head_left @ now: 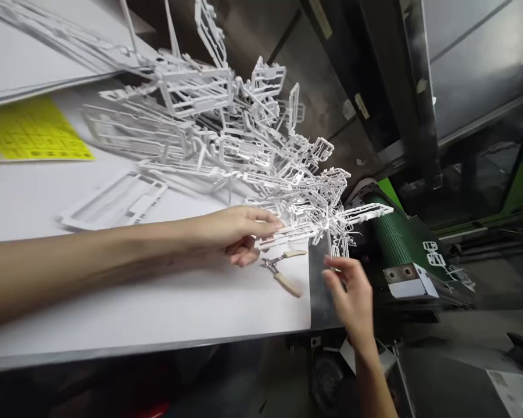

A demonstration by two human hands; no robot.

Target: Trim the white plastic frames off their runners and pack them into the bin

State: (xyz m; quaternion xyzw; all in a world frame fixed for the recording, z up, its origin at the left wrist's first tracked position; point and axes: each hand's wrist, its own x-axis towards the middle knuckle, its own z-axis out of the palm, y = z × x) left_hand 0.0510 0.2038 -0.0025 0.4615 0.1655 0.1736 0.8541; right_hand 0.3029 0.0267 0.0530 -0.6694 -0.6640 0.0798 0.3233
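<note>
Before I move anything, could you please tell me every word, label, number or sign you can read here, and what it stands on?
No text can be read.
Yellow sheet at the left: dark printed marks, too blurred to read.
Pale paper at the lower right: faint marks, too blurred to read.
Small sticker on the machine: too small to tell.

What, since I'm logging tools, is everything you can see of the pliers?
The pliers have a grey, metal-looking head and two pale beige handles, perhaps plastic, spread wide apart. They lie on the white tabletop near its right end in the picture, head toward the left hand, handles pointing right and lower right. No hand grips them. A white frame held by the left hand is just above them in the view; whether it touches them is unclear.
</note>
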